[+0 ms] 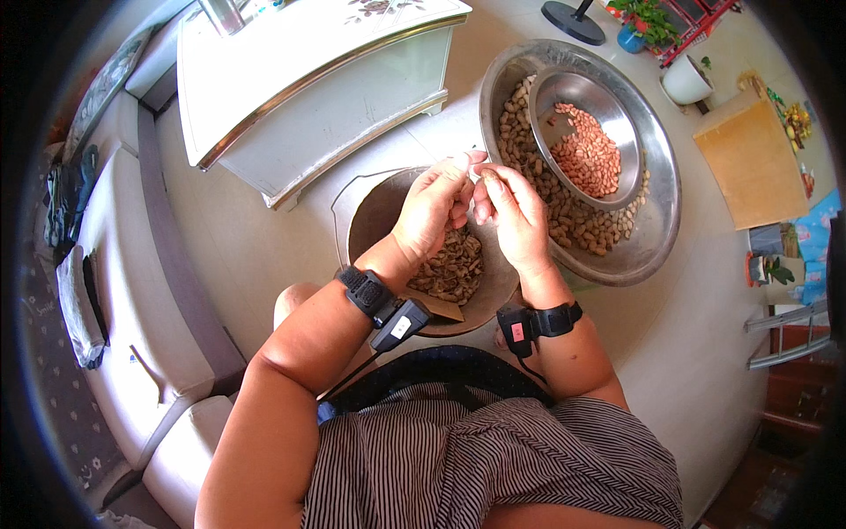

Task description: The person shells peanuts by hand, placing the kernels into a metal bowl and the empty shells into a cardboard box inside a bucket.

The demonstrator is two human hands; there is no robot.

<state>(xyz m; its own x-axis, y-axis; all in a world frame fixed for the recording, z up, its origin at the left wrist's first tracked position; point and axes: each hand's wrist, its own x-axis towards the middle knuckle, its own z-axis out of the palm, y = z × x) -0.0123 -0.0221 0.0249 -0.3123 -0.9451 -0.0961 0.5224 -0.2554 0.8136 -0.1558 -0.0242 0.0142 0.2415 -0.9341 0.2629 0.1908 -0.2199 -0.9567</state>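
My left hand and my right hand meet above a deep bucket with a wire handle. Between the thumb and fingers of my right hand is a brown peanut shell; whether it is whole is too small to tell. The left fingers are curled close beside it, and what they pinch is hidden. Broken peanut shells lie in the bucket. To the right, a wide metal basin holds unshelled peanuts. Resting on these, a smaller metal bowl contains reddish shelled kernels.
A piece of cardboard is in the bucket near me. A white table stands at the upper left, beside a pale sofa. Potted plants and a cardboard box are beyond the basin.
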